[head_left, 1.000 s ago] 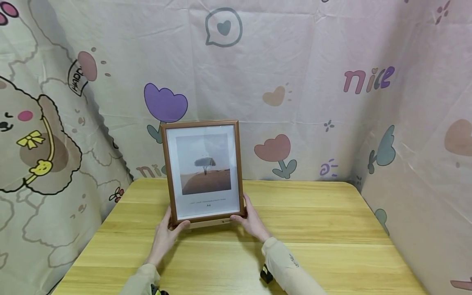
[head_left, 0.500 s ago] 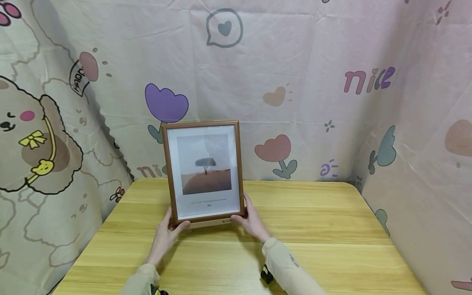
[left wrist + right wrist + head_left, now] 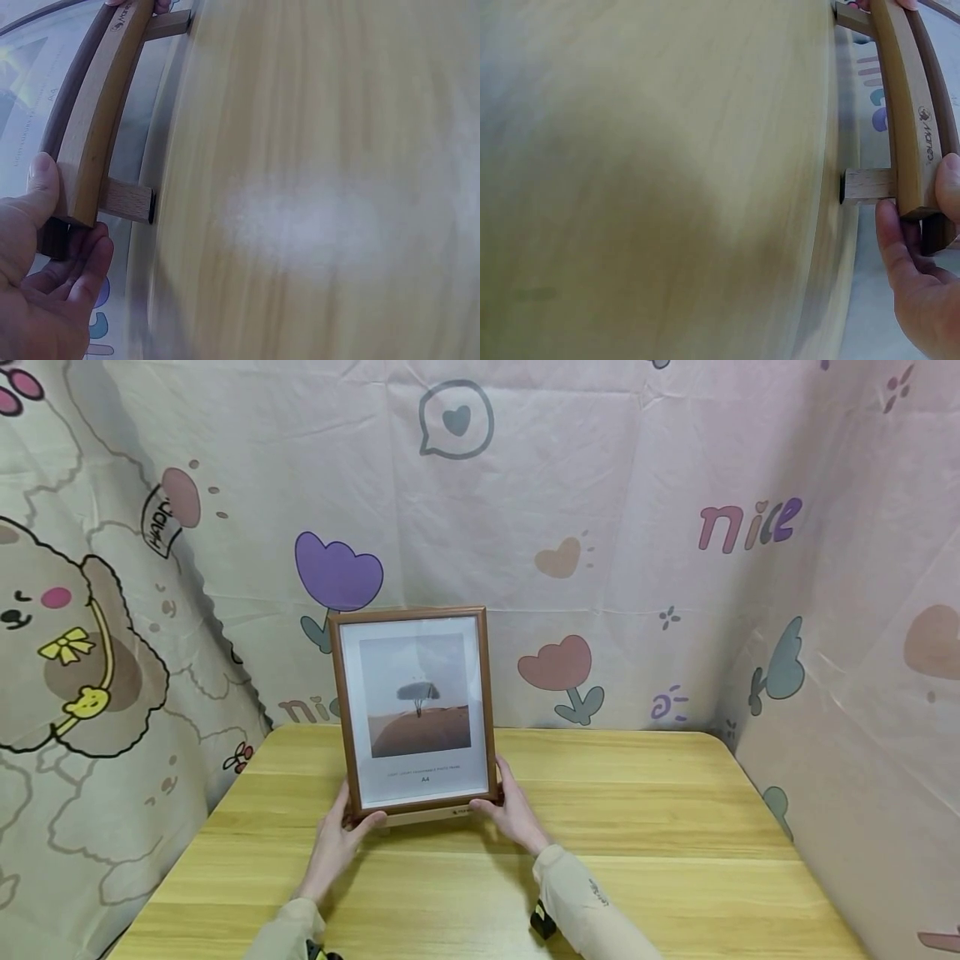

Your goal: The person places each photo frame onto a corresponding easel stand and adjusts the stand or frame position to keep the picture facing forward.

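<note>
Head view shows the picture frame [image 3: 420, 710] nearly upright over the table [image 3: 637, 810], long axis running up from between left hand [image 3: 336, 843] and right hand [image 3: 516, 814], equally near. Both grip its lower corners.

Soft, fairly even light filled the head view, leaving a pale sheen on the front middle of the yellow wood-grain tabletop [image 3: 637, 810]. The white cartoon-printed cloth backdrop [image 3: 465, 518] greyed toward its right corner. Blurry-edged shadows lay on the wood beside the bare left hand [image 3: 333, 843] and the bare right hand [image 3: 517, 814]. The brown rectangular wooden picture frame [image 3: 416, 710] looked crisp there, its small caption line too fine to read. The left wrist view was bluish and hazy, with white glare on the tabletop and smeared grain. In the right wrist view, a broad shadow dulled the wood. Lens distortion bowed straight edges in both wrist views.
</note>
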A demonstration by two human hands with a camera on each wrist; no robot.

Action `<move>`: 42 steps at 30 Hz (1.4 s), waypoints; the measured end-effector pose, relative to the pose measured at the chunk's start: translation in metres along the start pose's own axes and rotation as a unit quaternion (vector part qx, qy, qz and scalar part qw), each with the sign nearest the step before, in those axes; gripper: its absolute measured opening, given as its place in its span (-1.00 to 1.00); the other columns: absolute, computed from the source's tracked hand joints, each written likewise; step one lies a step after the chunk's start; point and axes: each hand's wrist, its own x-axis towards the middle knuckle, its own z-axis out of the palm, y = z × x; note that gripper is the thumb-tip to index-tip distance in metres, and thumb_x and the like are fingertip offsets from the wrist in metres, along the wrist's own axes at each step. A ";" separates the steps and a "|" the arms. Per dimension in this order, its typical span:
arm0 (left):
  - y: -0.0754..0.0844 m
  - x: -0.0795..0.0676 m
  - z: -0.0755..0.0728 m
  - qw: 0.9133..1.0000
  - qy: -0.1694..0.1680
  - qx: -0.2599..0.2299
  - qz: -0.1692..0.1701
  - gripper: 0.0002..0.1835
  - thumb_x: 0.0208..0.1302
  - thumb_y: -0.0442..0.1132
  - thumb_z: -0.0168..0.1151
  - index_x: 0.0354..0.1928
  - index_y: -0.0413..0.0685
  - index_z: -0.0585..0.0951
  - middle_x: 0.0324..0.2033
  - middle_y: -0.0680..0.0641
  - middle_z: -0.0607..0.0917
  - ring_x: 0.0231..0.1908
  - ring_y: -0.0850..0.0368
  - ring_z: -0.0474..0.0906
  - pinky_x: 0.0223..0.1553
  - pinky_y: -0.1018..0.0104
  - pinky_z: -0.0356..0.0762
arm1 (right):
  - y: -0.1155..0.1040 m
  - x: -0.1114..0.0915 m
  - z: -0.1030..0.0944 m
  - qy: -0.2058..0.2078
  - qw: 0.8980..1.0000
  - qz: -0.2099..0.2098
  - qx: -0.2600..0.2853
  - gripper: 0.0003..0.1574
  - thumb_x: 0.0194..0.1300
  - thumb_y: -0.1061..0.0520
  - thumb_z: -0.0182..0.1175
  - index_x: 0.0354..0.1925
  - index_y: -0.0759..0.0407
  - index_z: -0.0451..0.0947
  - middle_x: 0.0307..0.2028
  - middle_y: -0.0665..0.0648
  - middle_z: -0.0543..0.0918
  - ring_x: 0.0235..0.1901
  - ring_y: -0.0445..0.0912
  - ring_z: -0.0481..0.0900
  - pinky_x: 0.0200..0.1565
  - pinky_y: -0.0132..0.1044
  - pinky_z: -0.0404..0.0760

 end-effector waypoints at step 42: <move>0.002 0.000 0.006 1.000 0.000 -0.013 0.001 -0.01 0.31 -0.17 0.36 0.62 0.01 -0.03 0.29 -0.42 0.51 0.21 -0.30 0.56 0.16 0.02 0.62 | 0.006 -0.005 -0.001 0.013 1.000 0.000 0.003 0.22 0.28 0.02 0.38 0.61 0.16 -0.17 -0.11 0.34 0.72 -0.11 0.05 0.69 0.19 0.14 0.58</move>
